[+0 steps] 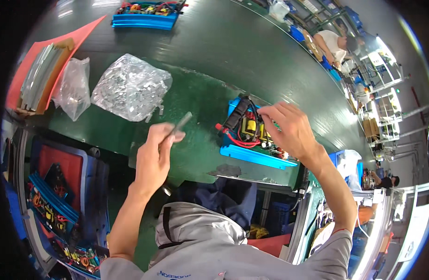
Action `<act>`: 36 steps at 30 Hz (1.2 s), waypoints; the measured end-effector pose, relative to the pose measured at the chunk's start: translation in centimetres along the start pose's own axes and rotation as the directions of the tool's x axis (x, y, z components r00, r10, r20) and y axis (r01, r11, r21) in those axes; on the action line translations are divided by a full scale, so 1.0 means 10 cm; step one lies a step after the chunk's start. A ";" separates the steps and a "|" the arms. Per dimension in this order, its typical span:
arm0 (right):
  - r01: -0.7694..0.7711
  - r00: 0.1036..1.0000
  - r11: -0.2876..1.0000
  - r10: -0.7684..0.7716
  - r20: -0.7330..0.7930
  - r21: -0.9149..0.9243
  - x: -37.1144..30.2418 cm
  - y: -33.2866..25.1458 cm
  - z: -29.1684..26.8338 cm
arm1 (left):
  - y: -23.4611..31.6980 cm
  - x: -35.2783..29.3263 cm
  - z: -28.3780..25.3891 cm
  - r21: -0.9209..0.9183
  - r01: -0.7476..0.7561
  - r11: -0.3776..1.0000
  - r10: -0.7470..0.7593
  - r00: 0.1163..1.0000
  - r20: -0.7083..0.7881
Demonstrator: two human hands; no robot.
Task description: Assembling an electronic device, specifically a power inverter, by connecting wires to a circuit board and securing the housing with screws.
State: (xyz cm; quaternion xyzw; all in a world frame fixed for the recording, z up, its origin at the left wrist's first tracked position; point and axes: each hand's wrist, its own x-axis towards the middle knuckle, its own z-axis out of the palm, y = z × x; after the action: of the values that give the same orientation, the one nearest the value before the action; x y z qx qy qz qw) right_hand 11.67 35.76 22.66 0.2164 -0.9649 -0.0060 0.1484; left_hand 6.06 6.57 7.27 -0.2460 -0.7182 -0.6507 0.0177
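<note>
My left hand (pixel 154 151) is closed on a thin, flat grey strip (pixel 182 122) that sticks out past the fingertips over the green table. To the right lies an open blue metal housing (pixel 258 157) with a circuit board, yellow-wrapped transformers (pixel 250 126), red wires (pixel 240 141) and thick black cables (pixel 236 114). Above its right side is my right hand (pixel 291 130), fingers curled and pinched together beside a black cable. Whatever those fingertips hold, if anything, is hidden.
A clear bag of small silver pieces (pixel 130 88) lies left, beside another plastic bag (pixel 76 88) and a red-lined box of flat strips (pixel 39 77). Another blue housing (pixel 144 21) is at the far side. A bin (pixel 60 161) of housings stands lower left. People work at far right.
</note>
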 end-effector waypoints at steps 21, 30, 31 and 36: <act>-0.362 0.929 0.912 0.371 -0.012 0.191 -1.48 0.09 0.06 | 0.59 1.02 1.04 0.280 0.133 0.951 -0.265 0.816 0.513; -0.512 0.827 0.759 0.562 -0.008 0.403 -1.37 0.10 0.23 | 0.46 1.09 1.25 0.334 -0.050 0.941 -0.104 0.898 0.427; -0.527 0.805 0.737 0.593 -0.029 0.423 -1.37 0.04 0.20 | 0.41 1.15 1.27 0.409 0.003 0.912 -0.201 0.874 0.443; -0.472 0.840 0.794 0.537 -0.078 0.384 -1.46 -0.08 0.22 | 0.18 1.27 1.26 0.241 0.224 0.944 -0.317 0.814 0.486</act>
State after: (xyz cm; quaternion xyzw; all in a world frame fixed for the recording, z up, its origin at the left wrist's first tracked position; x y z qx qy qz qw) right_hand 23.94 41.06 16.35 -0.0274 -0.9549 0.2251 0.1914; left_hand -0.68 22.66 11.38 -0.3046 -0.7773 -0.4913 -0.2480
